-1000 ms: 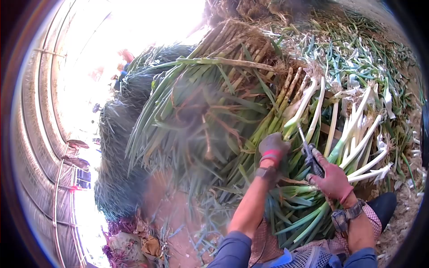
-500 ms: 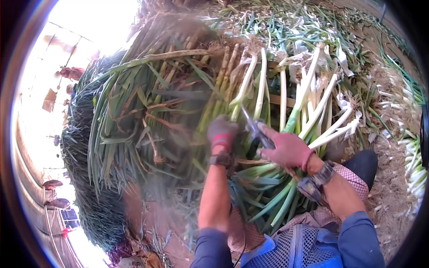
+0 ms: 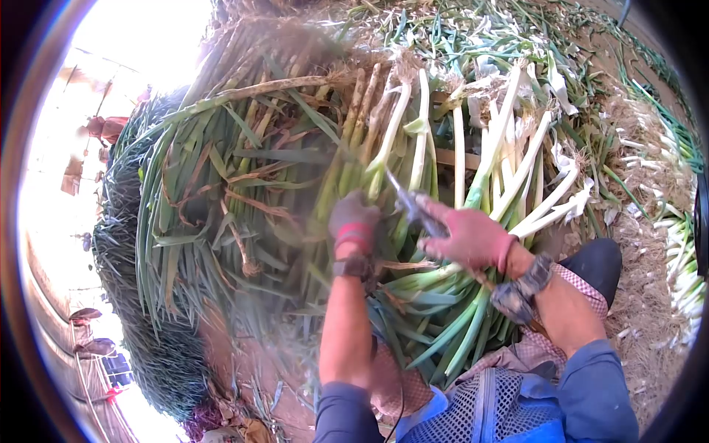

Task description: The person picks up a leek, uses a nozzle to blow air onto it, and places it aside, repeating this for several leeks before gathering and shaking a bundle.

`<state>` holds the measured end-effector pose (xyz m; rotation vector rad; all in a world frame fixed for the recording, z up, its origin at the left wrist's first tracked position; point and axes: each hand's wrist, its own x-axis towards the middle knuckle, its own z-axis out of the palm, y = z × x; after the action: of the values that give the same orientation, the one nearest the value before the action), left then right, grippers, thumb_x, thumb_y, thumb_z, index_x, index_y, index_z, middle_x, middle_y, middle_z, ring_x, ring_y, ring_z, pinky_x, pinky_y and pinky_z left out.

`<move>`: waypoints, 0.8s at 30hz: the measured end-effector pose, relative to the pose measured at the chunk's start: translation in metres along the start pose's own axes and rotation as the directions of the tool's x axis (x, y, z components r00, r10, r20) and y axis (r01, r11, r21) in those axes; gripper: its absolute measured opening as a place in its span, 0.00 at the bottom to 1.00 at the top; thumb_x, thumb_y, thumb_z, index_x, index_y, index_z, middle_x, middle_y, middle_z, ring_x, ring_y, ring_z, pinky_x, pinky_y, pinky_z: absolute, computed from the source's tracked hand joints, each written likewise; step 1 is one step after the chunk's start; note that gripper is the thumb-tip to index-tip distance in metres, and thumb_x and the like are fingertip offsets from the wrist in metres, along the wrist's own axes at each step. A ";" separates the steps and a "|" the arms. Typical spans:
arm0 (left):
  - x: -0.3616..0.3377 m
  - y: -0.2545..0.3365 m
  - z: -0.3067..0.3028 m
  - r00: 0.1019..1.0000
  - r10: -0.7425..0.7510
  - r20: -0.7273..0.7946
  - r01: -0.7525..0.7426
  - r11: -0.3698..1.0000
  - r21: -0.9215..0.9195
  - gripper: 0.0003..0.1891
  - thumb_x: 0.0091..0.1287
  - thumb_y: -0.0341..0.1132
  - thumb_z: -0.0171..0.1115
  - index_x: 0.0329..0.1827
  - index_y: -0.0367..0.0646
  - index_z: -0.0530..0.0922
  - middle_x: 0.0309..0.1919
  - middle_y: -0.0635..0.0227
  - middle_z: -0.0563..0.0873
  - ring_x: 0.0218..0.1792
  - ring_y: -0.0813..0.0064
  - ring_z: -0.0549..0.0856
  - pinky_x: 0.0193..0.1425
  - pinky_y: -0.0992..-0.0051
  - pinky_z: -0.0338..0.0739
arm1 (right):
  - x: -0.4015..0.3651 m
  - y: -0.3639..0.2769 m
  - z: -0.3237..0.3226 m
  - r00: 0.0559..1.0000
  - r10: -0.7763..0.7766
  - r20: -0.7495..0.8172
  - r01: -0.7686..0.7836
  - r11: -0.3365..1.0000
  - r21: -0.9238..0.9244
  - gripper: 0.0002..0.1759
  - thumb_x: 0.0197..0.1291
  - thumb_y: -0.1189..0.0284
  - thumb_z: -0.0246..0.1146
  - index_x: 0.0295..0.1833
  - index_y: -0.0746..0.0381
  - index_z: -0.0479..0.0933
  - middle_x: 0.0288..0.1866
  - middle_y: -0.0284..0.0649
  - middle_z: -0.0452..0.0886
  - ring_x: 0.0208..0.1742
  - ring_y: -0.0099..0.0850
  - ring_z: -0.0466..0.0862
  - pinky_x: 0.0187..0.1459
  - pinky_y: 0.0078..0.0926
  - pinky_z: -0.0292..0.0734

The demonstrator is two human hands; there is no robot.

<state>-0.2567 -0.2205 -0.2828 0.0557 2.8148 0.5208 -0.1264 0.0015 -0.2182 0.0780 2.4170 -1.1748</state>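
Observation:
My left hand, in a dark glove with a red cuff, is closed around green onion leaves in front of the pile. Just above it, a green onion stands with its roots pointing away from me. My right hand, in a reddish glove, grips a grey air blow gun with a thin metal nozzle. The nozzle tip points at that green onion's pale stem, close beside it. Pale-stemmed green onions lie fanned out beyond and right of my right hand, their green leaves below my wrist.
A large heap of untrimmed green onions rises at the left. Peeled skins and leaf scraps cover the far ground. Finished-looking white stalks lie along the right edge. A grey fitting hangs by my right wrist.
The view has shifted slightly, so most things sit a little further left and up. My left hand has drawn slightly toward me. A leaf flap now sticks out from the neighbouring green onion stem.

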 end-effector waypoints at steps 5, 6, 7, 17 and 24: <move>-0.016 -0.008 -0.003 0.999 0.046 0.015 -0.048 0.987 0.151 0.19 0.61 0.44 0.73 0.52 0.45 0.91 0.51 0.51 0.94 0.55 0.47 0.91 0.62 0.54 0.84 | -0.020 -0.013 0.006 0.998 -0.013 0.066 0.018 0.997 -0.081 0.53 0.67 0.43 0.67 0.91 0.55 0.58 0.48 0.58 0.91 0.52 0.55 0.91 0.58 0.50 0.84; -0.016 -0.008 -0.002 0.999 0.054 -0.006 -0.051 0.978 0.201 0.17 0.63 0.45 0.74 0.50 0.44 0.91 0.50 0.51 0.94 0.52 0.45 0.92 0.59 0.53 0.86 | -0.021 -0.017 0.003 0.997 0.040 0.060 -0.035 0.995 -0.091 0.53 0.67 0.43 0.67 0.91 0.55 0.58 0.48 0.58 0.91 0.53 0.56 0.91 0.59 0.51 0.84; -0.014 -0.007 -0.001 0.998 0.056 -0.006 -0.054 0.978 0.199 0.17 0.63 0.45 0.74 0.50 0.44 0.91 0.50 0.51 0.94 0.52 0.45 0.92 0.59 0.53 0.86 | -0.022 -0.018 0.003 0.998 0.018 0.055 -0.013 0.997 -0.078 0.52 0.67 0.43 0.67 0.90 0.55 0.59 0.47 0.59 0.91 0.52 0.56 0.91 0.59 0.52 0.84; -0.007 0.007 -0.013 0.985 0.101 -0.137 -0.095 0.994 0.048 0.22 0.54 0.41 0.79 0.51 0.42 0.93 0.48 0.47 0.94 0.52 0.48 0.93 0.60 0.58 0.86 | -0.020 -0.029 0.016 1.000 -0.013 -0.007 0.013 0.999 -0.031 0.51 0.68 0.45 0.67 0.89 0.56 0.61 0.46 0.58 0.91 0.51 0.57 0.91 0.58 0.50 0.84; 0.001 -0.008 -0.005 0.988 0.116 -0.103 -0.120 0.992 -0.042 0.24 0.53 0.42 0.77 0.53 0.43 0.93 0.46 0.50 0.95 0.51 0.50 0.93 0.59 0.58 0.86 | 0.027 -0.021 -0.006 0.988 0.099 -0.121 -0.104 0.994 -0.038 0.50 0.69 0.46 0.66 0.91 0.52 0.59 0.44 0.50 0.92 0.46 0.47 0.93 0.53 0.44 0.85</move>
<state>-0.2592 -0.2290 -0.2818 0.1929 2.9086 0.6348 -0.1576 -0.0109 -0.2110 0.2610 2.5085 -1.0985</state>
